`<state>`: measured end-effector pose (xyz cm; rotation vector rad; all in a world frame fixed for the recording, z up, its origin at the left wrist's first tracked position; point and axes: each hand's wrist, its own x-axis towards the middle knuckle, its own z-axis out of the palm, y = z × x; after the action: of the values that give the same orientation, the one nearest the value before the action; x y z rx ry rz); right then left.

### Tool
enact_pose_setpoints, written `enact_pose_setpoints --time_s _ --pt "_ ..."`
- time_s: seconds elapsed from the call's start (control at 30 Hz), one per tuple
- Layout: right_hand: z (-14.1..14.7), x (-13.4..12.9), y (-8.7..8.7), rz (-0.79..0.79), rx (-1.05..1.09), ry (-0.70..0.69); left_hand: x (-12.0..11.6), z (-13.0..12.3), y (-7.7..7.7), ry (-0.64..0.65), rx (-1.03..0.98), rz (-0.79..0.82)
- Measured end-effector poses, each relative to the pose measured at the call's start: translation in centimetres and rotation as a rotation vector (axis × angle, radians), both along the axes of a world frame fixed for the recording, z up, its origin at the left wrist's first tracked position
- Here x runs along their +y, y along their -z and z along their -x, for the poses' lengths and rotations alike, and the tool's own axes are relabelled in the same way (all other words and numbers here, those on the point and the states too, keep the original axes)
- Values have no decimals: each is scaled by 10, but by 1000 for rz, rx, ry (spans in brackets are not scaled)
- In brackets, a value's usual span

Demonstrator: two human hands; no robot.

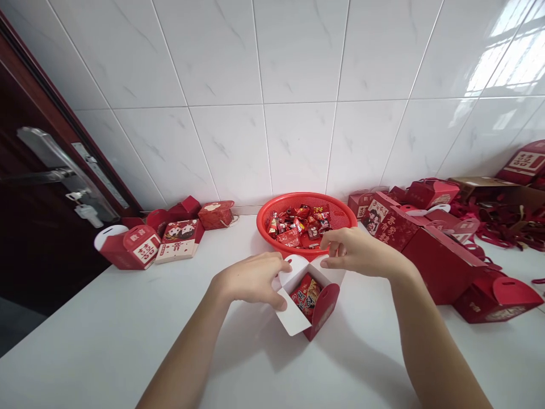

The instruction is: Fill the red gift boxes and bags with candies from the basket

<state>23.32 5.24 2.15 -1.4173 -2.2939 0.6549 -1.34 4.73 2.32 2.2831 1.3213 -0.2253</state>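
Note:
A small red box with white inner flaps (pixel 326 311) stands open on the white table, and a red snack packet (pixel 306 296) lies inside it. My left hand (pixel 255 279) is at the box's left side, thumb and fingers apart around the left flaps, touching them. Over the far right flap hovers my right hand (pixel 361 253), its fingers curled with a gap to the thumb; nothing shows between them. Just behind the box is a round red plastic basket (pixel 266 205) that holds several wrapped sweets (pixel 298 226).
Several red gift boxes (pixel 136 247) stand at the left by a dark door (pixel 25 216). More red boxes (pixel 443 258) crowd the right side, beside a brown carton (pixel 481 182) and red ribbons (pixel 511 227). A tiled wall (pixel 298 142) rises behind the table (pixel 128 341).

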Motion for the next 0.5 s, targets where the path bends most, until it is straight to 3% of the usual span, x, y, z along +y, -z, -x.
enact_pose_setpoints --time_s 0.2,0.3,0.5 --pt "13 -19 8 -84 -249 173 -7 -2 -3 51 39 -2" --pt "10 -31 11 -48 -318 230 -7 -2 -2 42 44 1" --pt "-14 -43 21 117 -264 145 -7 -3 -3 49 19 -8"
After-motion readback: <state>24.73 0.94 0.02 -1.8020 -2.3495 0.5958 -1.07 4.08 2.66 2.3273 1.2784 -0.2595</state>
